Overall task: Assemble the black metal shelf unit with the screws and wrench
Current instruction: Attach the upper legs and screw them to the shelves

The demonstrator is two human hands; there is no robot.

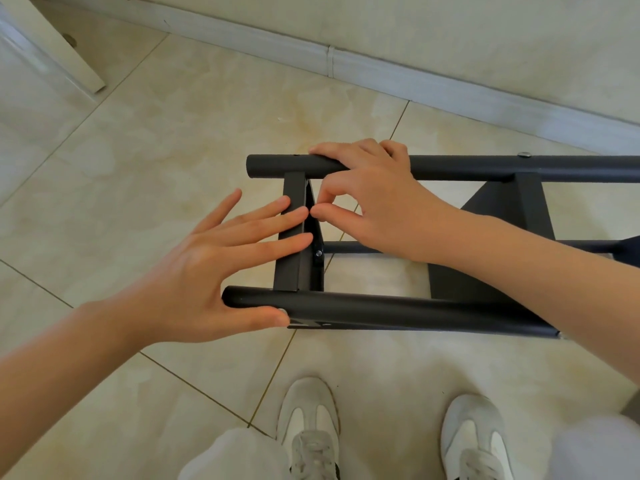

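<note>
My left hand (pixel 194 271) lies flat, bracing the shelf's (pixel 415 308) 9 o'clock crossbar (pixel 289 268) so my right hand (pixel 374 202) can pinch there. Holding anything? Can't tell.

You are crouched in what looks like a room in a home. Glossy cream floor tiles (pixel 156 140) with thin grout lines fill most of the frame. A white baseboard (pixel 381 69) runs below a pale wall (pixel 450 26) across the top. A white painted panel (pixel 52 39) stands at the upper left.
</note>
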